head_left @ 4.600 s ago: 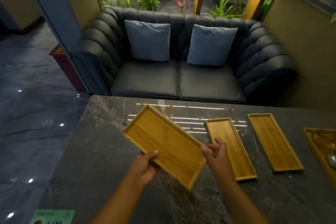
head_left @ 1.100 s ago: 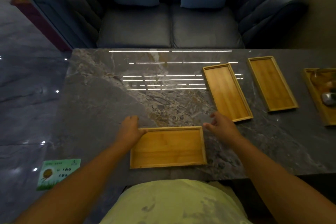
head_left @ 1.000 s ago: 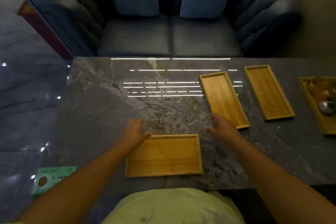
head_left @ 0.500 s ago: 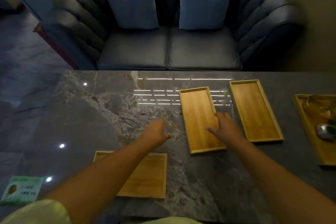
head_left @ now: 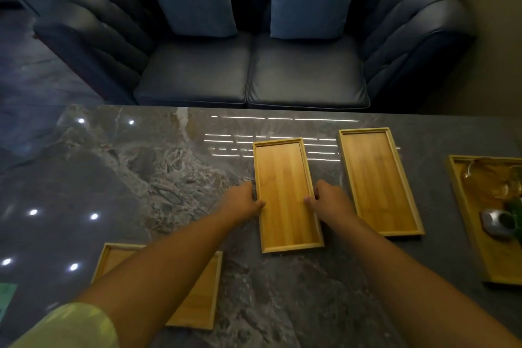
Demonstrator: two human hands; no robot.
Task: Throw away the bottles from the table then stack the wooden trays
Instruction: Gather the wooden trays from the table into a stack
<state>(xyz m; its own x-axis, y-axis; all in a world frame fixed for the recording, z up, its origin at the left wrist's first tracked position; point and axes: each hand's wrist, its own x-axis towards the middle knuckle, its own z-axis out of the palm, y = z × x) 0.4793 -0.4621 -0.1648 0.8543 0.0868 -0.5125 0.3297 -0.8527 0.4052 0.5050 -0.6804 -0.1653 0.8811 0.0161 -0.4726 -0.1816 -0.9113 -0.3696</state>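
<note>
Three empty wooden trays lie on the grey marble table (head_left: 282, 297). The middle tray (head_left: 285, 178) rests flat, and both my hands grip its long sides. My left hand (head_left: 242, 203) holds the left rim with the thumb inside, my right hand (head_left: 329, 200) holds the right rim the same way. A second tray (head_left: 377, 175) lies just to the right of it. The wider tray (head_left: 202, 302) sits near the front edge, partly hidden under my left forearm. No bottles are in view.
A fourth wooden tray (head_left: 474, 234) at the right edge holds glassware and a grey metal piece. A dark padded sofa (head_left: 251, 73) with two blue cushions stands behind the table's far edge. A green card (head_left: 5, 295) shows at the lower left.
I set the wide tray down near the front edge and let it go. Both hands then reached forward and closed on the sides of the middle tray.
</note>
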